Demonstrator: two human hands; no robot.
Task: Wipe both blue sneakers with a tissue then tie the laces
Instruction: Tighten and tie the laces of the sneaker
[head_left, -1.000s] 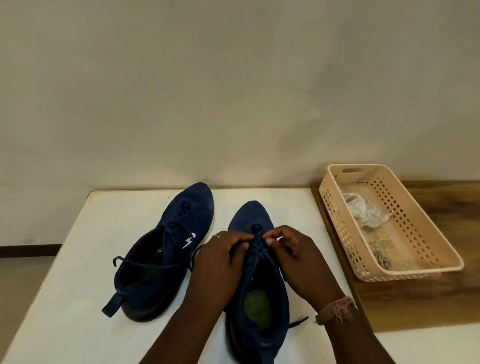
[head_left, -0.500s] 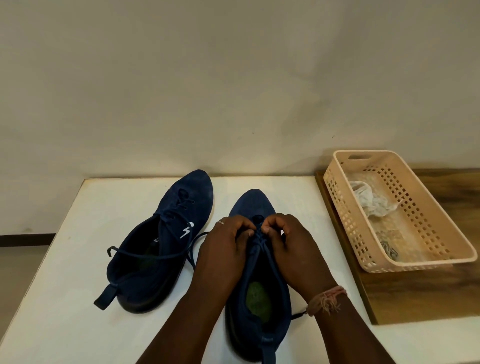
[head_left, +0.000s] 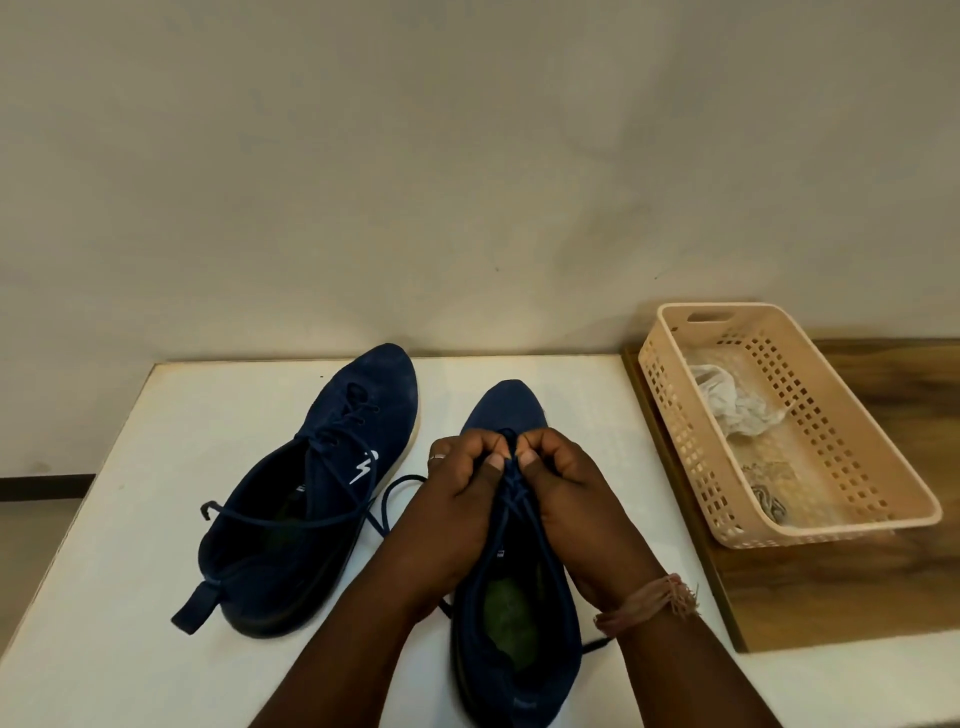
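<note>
So right now both hands are bunched up at the top of the lacing on the right sneaker. The left hand and right hand each have their fingers curled in tight, thumbs nearly meeting, pinching the laces between them. Looks like the knot stage to me, wiping seems done since a crumpled tissue is sitting in the basket off to the right.

Tip for this bit: keep even tension on both ends and snug the cross down against the tongue before making loops, otherwise it'll slacken.

That shoe sits on the white surface close to the person, long axis running straight away, toe toward the wall, heel toward the camera. The left sneaker is just beside it, angled, toe pointing up and right, heel down-left, with its lace lying loose across the opening, not yet tied.
</note>
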